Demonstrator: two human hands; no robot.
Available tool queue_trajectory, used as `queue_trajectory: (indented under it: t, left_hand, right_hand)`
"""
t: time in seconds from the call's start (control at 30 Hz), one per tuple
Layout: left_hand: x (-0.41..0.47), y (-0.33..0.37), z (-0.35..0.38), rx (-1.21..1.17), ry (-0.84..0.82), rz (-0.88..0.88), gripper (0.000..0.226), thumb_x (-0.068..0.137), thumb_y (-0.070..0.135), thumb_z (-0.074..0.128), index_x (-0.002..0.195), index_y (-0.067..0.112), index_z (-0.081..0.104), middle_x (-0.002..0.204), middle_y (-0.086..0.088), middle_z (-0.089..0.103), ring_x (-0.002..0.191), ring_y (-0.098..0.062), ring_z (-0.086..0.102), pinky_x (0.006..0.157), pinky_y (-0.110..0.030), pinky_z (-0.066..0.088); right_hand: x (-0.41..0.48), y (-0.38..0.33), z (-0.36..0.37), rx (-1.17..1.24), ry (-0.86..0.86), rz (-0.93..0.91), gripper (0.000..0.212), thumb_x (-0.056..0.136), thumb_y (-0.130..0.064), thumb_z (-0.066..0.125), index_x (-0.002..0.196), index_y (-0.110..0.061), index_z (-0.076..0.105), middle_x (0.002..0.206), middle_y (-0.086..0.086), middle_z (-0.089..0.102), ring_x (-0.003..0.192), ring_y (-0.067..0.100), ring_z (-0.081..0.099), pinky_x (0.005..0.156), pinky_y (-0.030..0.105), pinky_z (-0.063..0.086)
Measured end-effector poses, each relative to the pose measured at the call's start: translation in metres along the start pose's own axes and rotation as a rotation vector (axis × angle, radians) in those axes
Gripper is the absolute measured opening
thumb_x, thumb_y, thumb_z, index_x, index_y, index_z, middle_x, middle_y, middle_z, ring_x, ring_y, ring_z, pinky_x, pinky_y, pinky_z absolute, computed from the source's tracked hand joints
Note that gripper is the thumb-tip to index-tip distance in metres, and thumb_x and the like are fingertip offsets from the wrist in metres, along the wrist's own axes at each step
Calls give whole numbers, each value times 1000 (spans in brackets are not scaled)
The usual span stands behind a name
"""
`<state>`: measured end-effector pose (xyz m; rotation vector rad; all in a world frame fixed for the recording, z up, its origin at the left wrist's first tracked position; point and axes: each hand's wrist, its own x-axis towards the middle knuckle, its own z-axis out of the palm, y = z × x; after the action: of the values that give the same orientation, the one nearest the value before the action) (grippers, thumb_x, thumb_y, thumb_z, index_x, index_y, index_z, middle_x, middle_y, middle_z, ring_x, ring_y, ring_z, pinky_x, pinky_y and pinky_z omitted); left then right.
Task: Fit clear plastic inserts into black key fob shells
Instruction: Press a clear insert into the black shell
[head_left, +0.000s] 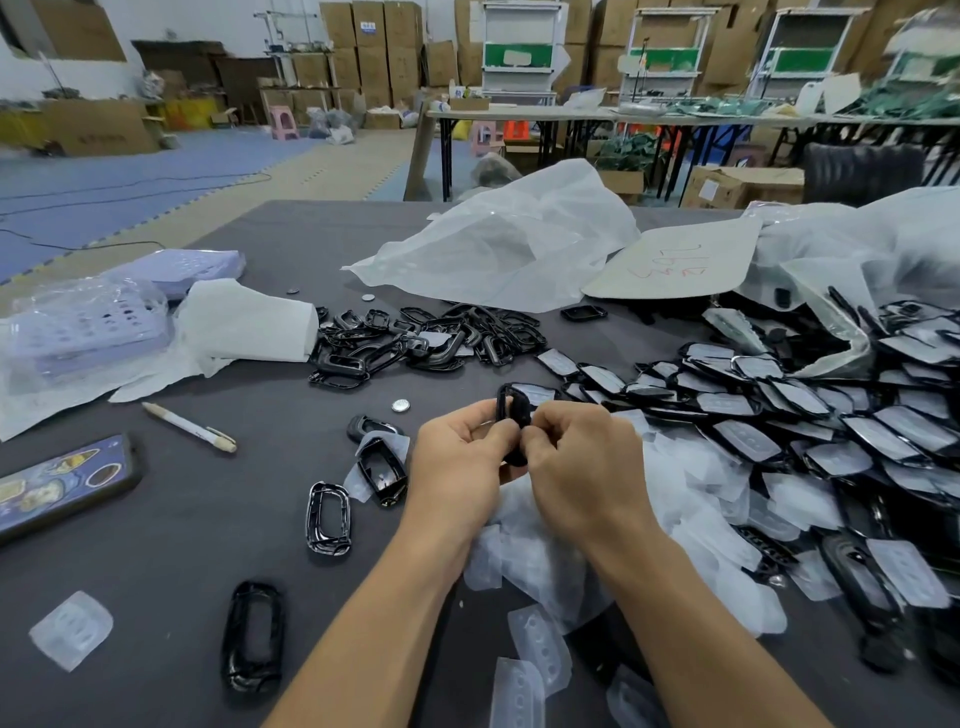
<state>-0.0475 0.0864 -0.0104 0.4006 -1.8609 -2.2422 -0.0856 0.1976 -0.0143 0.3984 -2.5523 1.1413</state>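
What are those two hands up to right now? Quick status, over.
Both hands busy: left hand and right hand grip one black key fob shell. Insert inside: cannot tell. Nothing blocking; loose clear inserts lie under forearms.

One head-worn wide-angle camera is looking forward and down over the grey table (208, 545). It is sitting close above the left hand (457, 457) and right hand (582, 467) at centre frame, with warehouse racks (519, 52) receding far behind.
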Motion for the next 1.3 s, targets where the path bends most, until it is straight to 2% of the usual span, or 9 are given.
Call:
queue_trajectory:
  t: [0.27, 0.4, 0.6, 0.7, 0.83, 1.0, 1.17, 1.23, 1.3]
  left_hand:
    - [4, -7, -1, -1, 28, -30, 20, 99, 8, 65, 92, 14, 83, 90, -13, 81, 81, -22, 75, 81, -36, 64]
    - [6, -9, 1, 18, 28, -40, 24, 95, 6, 67, 80, 16, 83, 91, -23, 77, 77, -23, 71, 73, -36, 64]
    - [4, -10, 5, -18, 14, -46, 28, 94, 1, 68, 83, 20, 85, 87, -14, 80, 79, -23, 74, 79, -41, 66]
    - [5, -11, 6, -34, 25, -54, 27, 92, -1, 69, 84, 19, 86, 87, -14, 80, 79, -23, 74, 82, -42, 65]
    - [6, -9, 5, -7, 92, -2, 20, 87, 6, 78, 76, 22, 85, 79, -10, 80, 73, -20, 74, 78, -38, 64]
    - [11, -7, 2, -34, 170, 33, 26, 87, 3, 73, 76, 24, 83, 76, -5, 79, 67, -15, 75, 65, -27, 62]
    - [13, -11, 6, -46, 134, 26, 15, 93, 4, 64, 100, 14, 72, 84, -3, 81, 79, -19, 79, 73, -35, 64]
    - [13, -11, 5, -48, 105, 26, 12, 94, 6, 64, 92, 15, 71, 85, -4, 80, 81, -21, 78, 75, -37, 64]
    - [12, -9, 2, -25, 82, 24, 16, 94, 7, 68, 83, 18, 70, 83, -3, 78, 81, -20, 78, 70, -30, 61]
  right_hand:
    - [3, 3, -5, 149, -13, 29, 25, 83, -17, 65, 58, -20, 61, 53, -9, 58, 57, 13, 53, 53, 24, 37]
    - [5, 6, -9, 165, -117, 40, 30, 81, -14, 65, 53, -24, 57, 47, -12, 51, 51, 8, 46, 49, 17, 32]
    - [8, 9, -12, 43, -153, 59, 32, 79, -17, 64, 51, -23, 52, 46, -11, 49, 50, 9, 44, 48, 19, 29]
    - [10, 9, -16, 0, -172, 13, 34, 79, -18, 65, 50, -21, 47, 46, -6, 45, 51, 13, 43, 51, 26, 30]
    - [8, 10, -15, 17, -145, 15, 25, 79, -25, 65, 57, -18, 57, 48, -5, 51, 52, 13, 47, 52, 29, 35]
    - [5, 7, -8, 151, -87, 54, 17, 84, -28, 75, 71, -22, 68, 54, -12, 58, 52, 5, 51, 51, 15, 32]
    - [4, 5, -6, 271, -32, 82, 15, 86, -22, 76, 73, -27, 70, 57, -17, 65, 52, 0, 57, 52, 11, 39]
    - [5, 6, -6, 352, -50, 142, 13, 85, -22, 76, 73, -25, 73, 57, -11, 67, 49, 2, 57, 51, 13, 39]
    - [6, 8, -8, 456, -82, 213, 13, 84, -18, 77, 72, -21, 75, 57, -7, 68, 47, 3, 55, 50, 17, 41]
